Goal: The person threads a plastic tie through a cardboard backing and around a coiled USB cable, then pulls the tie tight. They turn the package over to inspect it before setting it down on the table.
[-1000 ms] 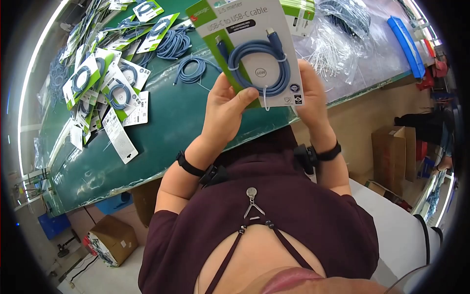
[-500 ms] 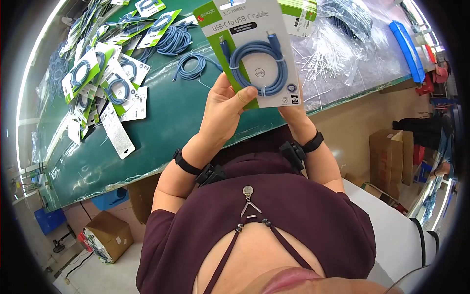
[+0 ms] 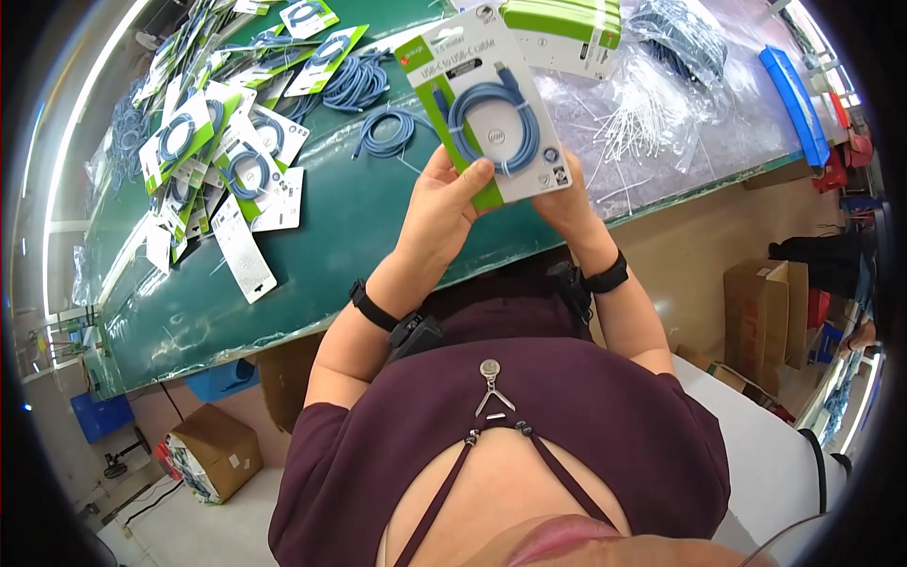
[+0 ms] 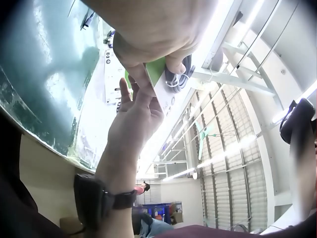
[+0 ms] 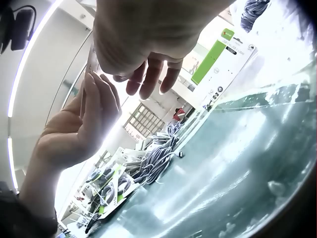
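A green-and-white retail card (image 3: 524, 183) printed "USB-C to USB-C cable" is held up over the table's near edge in the head view. On its front sits a coiled blue cable (image 3: 531, 132), fastened with small ties. My left hand (image 3: 435, 213) grips the card's lower left corner, thumb on the front and fingers behind. Behind the lower right edge is my right hand (image 3: 569, 205), its fingers hidden there. The right wrist view shows that hand's fingers (image 5: 151, 82) loosely extended and spread. A loose coiled blue cable (image 3: 385, 132) lies on the table beyond my left hand.
A heap of carded cables (image 3: 250, 170) covers the left of the green table (image 3: 331, 236). Stacked blank cards (image 3: 567, 52), white ties (image 3: 642, 123) and a bagged cable bundle (image 3: 675, 42) lie at the back right, with a blue tray (image 3: 794, 104) at the edge.
The right hand has come down from the card's right side to behind its lower right edge. The card has tilted slightly and stays in the left hand.
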`<action>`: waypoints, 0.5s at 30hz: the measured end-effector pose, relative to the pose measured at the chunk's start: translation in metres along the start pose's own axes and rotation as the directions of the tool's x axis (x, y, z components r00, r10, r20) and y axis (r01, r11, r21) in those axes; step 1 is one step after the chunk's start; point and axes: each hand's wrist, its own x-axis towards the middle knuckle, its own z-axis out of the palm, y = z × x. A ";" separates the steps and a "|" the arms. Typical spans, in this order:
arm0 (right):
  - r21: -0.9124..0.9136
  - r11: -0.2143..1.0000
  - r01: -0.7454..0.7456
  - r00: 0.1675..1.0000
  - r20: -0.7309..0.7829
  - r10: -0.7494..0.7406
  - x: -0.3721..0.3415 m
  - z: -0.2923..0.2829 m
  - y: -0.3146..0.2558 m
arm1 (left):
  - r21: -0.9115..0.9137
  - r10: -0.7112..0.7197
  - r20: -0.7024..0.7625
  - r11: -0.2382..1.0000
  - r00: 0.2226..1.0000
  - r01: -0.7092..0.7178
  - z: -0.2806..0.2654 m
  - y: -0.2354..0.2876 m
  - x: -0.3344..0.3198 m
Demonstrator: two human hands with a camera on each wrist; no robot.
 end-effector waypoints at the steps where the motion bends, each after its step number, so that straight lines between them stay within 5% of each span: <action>1: 0.004 1.000 -0.011 1.000 0.003 0.010 -0.004 0.002 0.000 | -0.009 -0.010 0.016 1.000 1.000 0.011 0.000 0.000 0.000; 6: -0.060 0.998 0.002 0.999 0.053 0.002 -0.003 0.004 -0.010 | 0.037 -0.018 -0.075 0.999 0.997 0.021 -0.001 0.001 0.003; 9: -0.097 0.994 -0.047 0.997 0.051 0.052 -0.002 0.003 -0.016 | -0.024 -0.047 -0.024 0.999 0.999 0.047 -0.005 0.000 0.005; 12: -0.294 0.951 0.097 0.995 0.043 -0.088 -0.001 0.001 -0.013 | -0.038 -0.084 -0.011 0.996 0.996 0.083 -0.009 0.000 0.009; 15: -0.258 0.964 0.067 0.998 0.029 -0.061 -0.003 0.003 -0.011 | -0.061 -0.110 0.027 0.992 0.994 0.111 -0.008 0.002 0.010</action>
